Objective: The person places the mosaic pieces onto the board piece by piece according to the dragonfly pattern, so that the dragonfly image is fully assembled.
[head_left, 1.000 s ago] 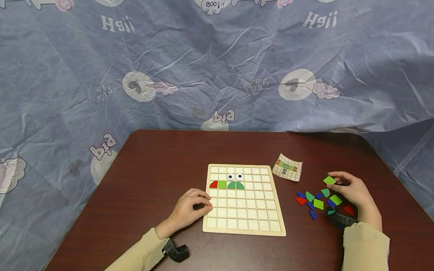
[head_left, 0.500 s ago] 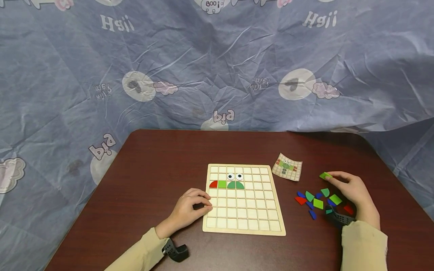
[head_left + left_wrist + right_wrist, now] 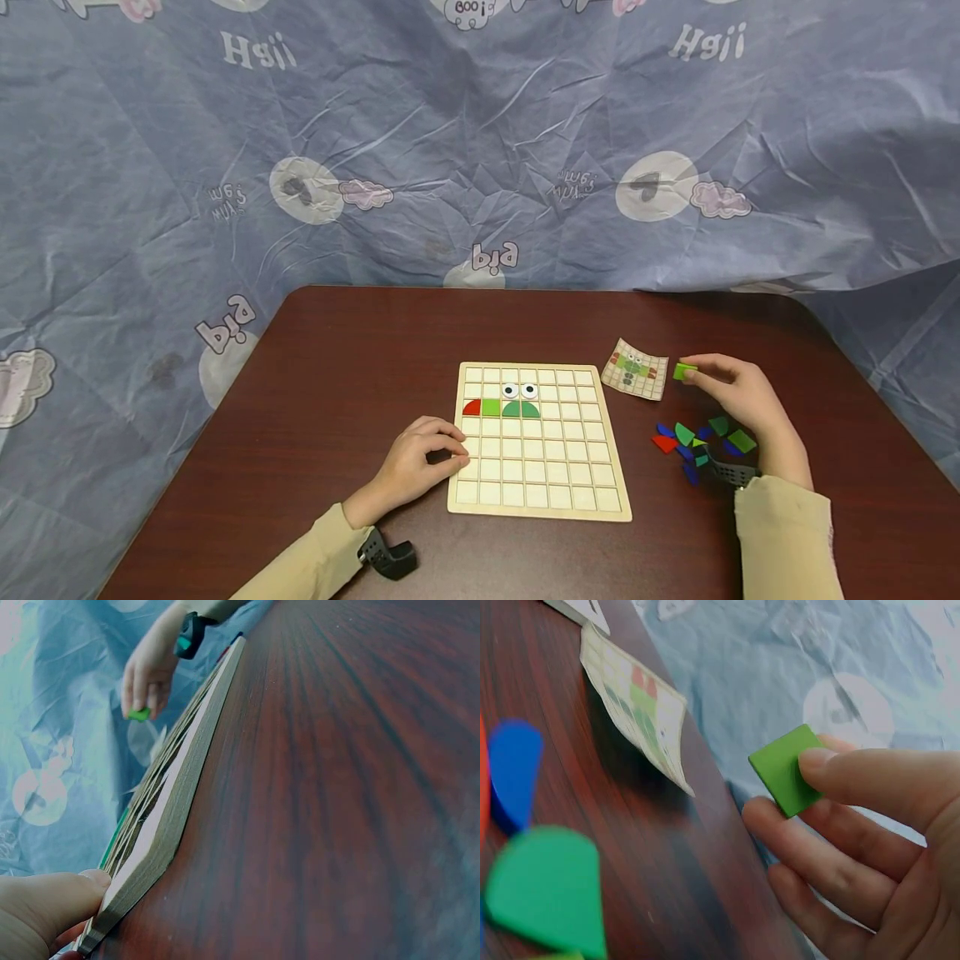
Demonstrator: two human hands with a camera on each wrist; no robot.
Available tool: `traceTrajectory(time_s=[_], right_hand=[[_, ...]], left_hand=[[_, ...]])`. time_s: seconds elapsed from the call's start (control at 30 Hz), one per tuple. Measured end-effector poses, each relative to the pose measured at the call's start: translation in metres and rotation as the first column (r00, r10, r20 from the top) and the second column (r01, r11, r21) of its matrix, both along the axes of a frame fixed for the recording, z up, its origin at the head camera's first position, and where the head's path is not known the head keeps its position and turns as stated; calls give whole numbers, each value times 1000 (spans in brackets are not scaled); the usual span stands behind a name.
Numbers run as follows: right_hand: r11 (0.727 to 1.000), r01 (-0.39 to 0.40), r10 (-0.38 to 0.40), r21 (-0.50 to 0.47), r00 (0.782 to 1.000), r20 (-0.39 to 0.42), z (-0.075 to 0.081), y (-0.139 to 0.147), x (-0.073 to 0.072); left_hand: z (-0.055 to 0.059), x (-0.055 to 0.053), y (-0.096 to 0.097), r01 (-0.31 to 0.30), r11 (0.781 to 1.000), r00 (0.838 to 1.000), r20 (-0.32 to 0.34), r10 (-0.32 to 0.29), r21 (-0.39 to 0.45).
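Observation:
My right hand (image 3: 738, 393) pinches a light green square tile (image 3: 786, 771) between thumb and fingers, held up off the table just right of the pattern card (image 3: 634, 371). At its left edge, the wooden grid board (image 3: 540, 502) is pinched by my left hand (image 3: 420, 458), the thumb (image 3: 71, 896) showing in the left wrist view. One row of the board bears a red quarter-circle tile (image 3: 472, 408), a green square (image 3: 491, 407) and two dark green quarter circles (image 3: 512, 410). Two googly-eye tiles (image 3: 529, 390) sit directly above these.
Below my right hand lie several loose tiles: a red one (image 3: 664, 444), blue ones (image 3: 691, 474), green quarter circles (image 3: 683, 432) and a light green square (image 3: 742, 442). My right wrist and its camera partly cover the pile. A patterned cloth (image 3: 480, 150) hangs behind the table (image 3: 375, 333).
My right hand has moved left and away from me with the green square tile, from above the loose pile toward the card. My left hand and the board have stayed put.

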State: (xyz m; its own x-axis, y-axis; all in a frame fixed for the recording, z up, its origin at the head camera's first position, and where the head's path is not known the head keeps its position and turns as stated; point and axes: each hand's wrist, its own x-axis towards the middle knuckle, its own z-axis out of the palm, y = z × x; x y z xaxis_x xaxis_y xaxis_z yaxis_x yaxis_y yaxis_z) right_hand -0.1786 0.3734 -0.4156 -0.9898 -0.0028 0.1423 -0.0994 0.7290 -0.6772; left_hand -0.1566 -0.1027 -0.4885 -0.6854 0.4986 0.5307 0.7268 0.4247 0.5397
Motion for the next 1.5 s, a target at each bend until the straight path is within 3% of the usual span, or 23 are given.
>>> traceTrajectory(time_s=[0.4, 0.77, 1.07, 1.5], right_hand=[[984, -166, 165, -61, 986, -28, 10, -57, -13], [932, -297, 316, -207, 947, 65, 5, -101, -16], [904, -368, 391, -216, 917, 76, -9, -126, -18], [897, -395, 418, -198, 904, 91, -21, -146, -18]], left_hand=[[2, 1, 0, -1, 1000, 1000, 7, 1, -1], [2, 1, 0, -3, 1000, 1000, 2, 3, 0], [2, 2, 0, 0, 1000, 1000, 4, 0, 3], [2, 2, 0, -6, 1000, 1000, 11, 6, -2]])
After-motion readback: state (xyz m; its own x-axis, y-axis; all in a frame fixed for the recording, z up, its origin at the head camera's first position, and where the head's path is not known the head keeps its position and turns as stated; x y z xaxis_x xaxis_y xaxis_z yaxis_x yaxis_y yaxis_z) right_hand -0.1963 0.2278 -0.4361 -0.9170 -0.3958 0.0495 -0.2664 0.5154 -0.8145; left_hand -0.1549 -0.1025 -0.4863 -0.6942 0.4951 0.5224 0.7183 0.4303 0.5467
